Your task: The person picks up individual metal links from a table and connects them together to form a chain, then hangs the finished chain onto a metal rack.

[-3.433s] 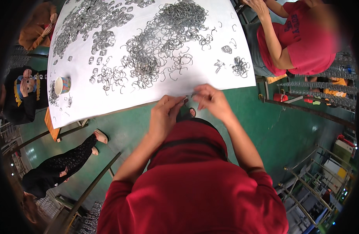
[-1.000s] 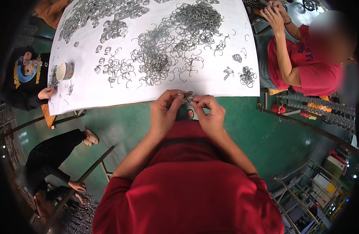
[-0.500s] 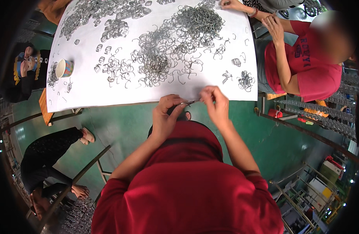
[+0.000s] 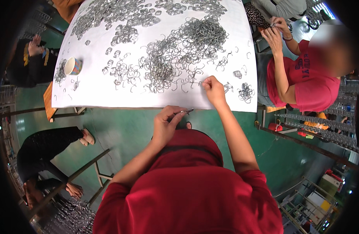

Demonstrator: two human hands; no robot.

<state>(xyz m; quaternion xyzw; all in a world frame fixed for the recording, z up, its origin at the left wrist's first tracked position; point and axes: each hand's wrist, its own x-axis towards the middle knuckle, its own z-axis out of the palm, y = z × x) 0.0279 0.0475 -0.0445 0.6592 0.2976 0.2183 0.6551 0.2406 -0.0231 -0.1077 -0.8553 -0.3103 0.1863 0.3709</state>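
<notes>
My left hand (image 4: 166,121) is in front of the table's near edge, thumb and fingers pinched on a small grey metal piece (image 4: 187,111) that sticks out to the right. Its exact shape is too small to make out. My right hand (image 4: 214,91) reaches over the table's near right part, fingertips closed at the end of a curved metal hook (image 4: 199,82). Left of that hand lie a loose heap of similar hooks (image 4: 162,72) and a denser pile of them (image 4: 206,33) farther back.
Flat metal links (image 4: 124,34) cover the back left of the white tabletop (image 4: 97,93). A paper cup (image 4: 73,66) stands at the left beside small hooks. Another small cluster (image 4: 245,92) lies near the right edge. Co-workers sit at the right (image 4: 312,74) and left (image 4: 33,62); another person bends at lower left (image 4: 46,156).
My right hand has moved from beside my left hand forward onto the table, to the hooks. My left hand still holds its metal piece. The view has shifted slightly.
</notes>
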